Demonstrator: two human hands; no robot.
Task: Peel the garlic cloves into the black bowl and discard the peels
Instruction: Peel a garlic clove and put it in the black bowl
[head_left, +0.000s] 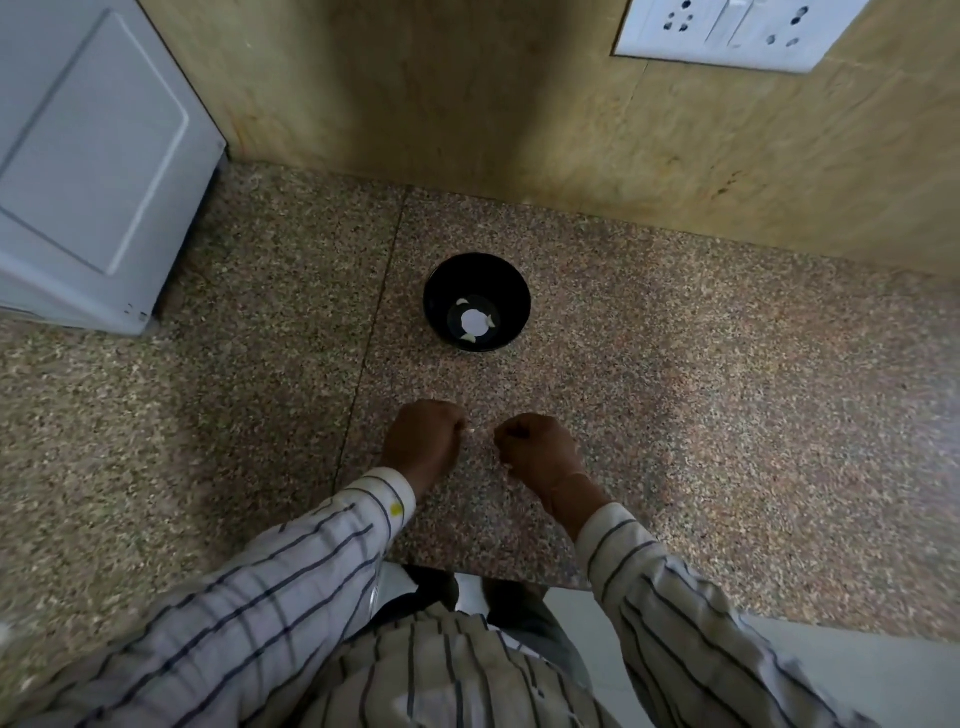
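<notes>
We see the black bowl (477, 302) standing upright on the speckled surface (675, 364), and we place everything else from it. Inside it lie 3 pale garlic cloves (470, 338) around a white spot at the bottom. Nearer to us than the bowl, both hands hover over the surface, close together but apart. The left hand (423, 441) is curled into a loose fist, and a small pale scrap (471, 430), clove or peel, shows at its fingertips. The right hand (535, 448) is curled too; whether it pinches anything we cannot tell. Left of the bowl and well apart stands a white appliance (88, 156). Beyond the bowl rises a tan wall (415, 93) with a white socket plate (737, 31).
</notes>
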